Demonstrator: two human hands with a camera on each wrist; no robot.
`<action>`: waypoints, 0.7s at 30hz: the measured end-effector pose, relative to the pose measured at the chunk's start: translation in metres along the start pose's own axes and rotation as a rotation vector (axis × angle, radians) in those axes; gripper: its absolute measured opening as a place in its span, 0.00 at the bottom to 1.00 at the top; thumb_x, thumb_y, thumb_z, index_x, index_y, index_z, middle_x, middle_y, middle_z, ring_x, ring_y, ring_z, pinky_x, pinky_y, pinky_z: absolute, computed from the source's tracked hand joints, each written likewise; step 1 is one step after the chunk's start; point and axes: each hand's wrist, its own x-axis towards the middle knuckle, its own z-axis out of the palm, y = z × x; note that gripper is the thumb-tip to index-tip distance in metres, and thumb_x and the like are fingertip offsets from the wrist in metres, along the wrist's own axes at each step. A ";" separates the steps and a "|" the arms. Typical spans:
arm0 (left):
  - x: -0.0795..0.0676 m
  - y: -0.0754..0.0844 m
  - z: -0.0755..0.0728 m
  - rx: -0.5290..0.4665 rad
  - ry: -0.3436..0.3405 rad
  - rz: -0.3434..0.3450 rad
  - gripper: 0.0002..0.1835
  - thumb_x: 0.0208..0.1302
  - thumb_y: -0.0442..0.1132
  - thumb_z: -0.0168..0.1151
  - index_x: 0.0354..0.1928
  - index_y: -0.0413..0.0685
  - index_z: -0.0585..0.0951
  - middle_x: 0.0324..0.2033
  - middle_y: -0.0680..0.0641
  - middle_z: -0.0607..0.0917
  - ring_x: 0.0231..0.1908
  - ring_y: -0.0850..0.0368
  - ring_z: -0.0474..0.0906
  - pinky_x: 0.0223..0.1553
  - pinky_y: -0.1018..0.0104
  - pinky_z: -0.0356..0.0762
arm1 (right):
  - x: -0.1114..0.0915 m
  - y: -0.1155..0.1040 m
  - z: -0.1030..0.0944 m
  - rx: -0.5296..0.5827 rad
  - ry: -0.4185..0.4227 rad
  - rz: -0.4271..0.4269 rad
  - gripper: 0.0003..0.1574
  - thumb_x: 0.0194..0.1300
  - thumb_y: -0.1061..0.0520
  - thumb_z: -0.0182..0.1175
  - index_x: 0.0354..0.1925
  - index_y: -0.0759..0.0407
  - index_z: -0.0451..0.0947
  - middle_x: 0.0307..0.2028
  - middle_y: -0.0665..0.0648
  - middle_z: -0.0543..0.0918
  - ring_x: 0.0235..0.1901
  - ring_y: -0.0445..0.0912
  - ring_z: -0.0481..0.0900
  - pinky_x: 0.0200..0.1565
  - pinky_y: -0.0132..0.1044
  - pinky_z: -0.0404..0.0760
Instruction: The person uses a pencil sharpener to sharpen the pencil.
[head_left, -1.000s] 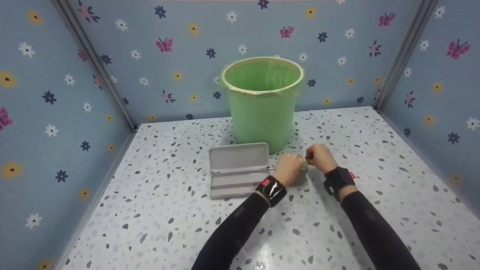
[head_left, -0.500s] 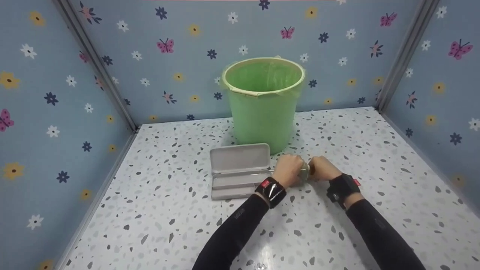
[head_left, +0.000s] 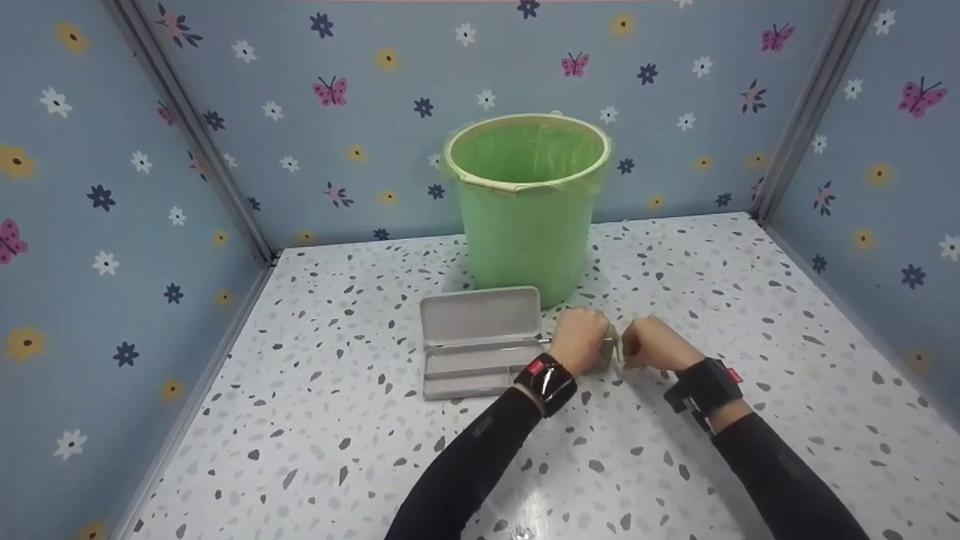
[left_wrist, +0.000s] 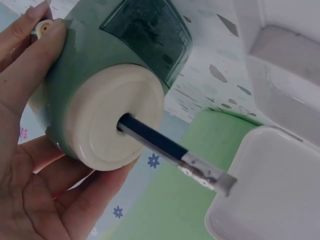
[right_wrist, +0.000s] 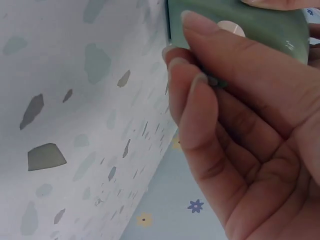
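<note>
Holding side: My left hand (head_left: 579,339) is wrapped round the sharpener (left_wrist: 100,55), thumb and fingers clamped on its body.
Cranking side: My right hand (head_left: 660,345) has thumb and fingers curled together over a small dark piece (right_wrist: 215,81), which I take for the knob of the crank (head_left: 619,352). The fingers hide most of it.
Crank shift: Over the last second the right hand has moved to the right and slightly toward the near side; the crank arm now shows as a pale strip beside it. The left hand has barely moved. I judge that one hand steadies the body while the other turns the crank. I cannot read the progress.
Sharpener position: Right of the open case (head_left: 480,316), near the bin (head_left: 525,240). I cannot tell whether it touches the table (head_left: 300,420).
Pencil seat: The pencil (left_wrist: 175,153) sits in the sharpener's hole, eraser end outward; its point is hidden inside.
Left wrist view: Shows the hole and the pencil's exposed length; the head view gives me only a thin trace beside the left hand.
Right wrist view: Shows the fingertips and a pale round cap (right_wrist: 231,28) on the sharpener; the head view shows mainly the back of that hand.
Head view: Alone shows me the whole bin.
</note>
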 end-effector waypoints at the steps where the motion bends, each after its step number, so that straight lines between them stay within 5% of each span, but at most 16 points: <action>1: 0.000 0.001 -0.001 0.005 -0.001 -0.001 0.08 0.52 0.39 0.69 0.35 0.60 0.88 0.29 0.58 0.87 0.29 0.62 0.82 0.32 0.72 0.80 | -0.001 -0.001 -0.002 -0.007 -0.002 -0.008 0.09 0.40 0.71 0.72 0.23 0.62 0.83 0.19 0.54 0.83 0.19 0.41 0.75 0.25 0.33 0.77; 10: 0.004 0.007 -0.004 0.019 -0.041 -0.037 0.10 0.59 0.39 0.64 0.35 0.66 0.89 0.31 0.60 0.88 0.31 0.62 0.83 0.34 0.70 0.80 | -0.005 -0.010 -0.015 -0.025 0.048 -0.089 0.09 0.41 0.71 0.73 0.20 0.63 0.82 0.18 0.53 0.82 0.18 0.39 0.72 0.24 0.31 0.74; 21: 0.003 0.008 -0.004 0.003 0.005 -0.050 0.07 0.61 0.43 0.66 0.36 0.67 0.88 0.29 0.60 0.89 0.29 0.63 0.83 0.32 0.72 0.79 | -0.007 -0.018 -0.022 -0.029 0.156 -0.100 0.08 0.43 0.73 0.70 0.22 0.64 0.82 0.19 0.55 0.82 0.20 0.40 0.72 0.27 0.31 0.73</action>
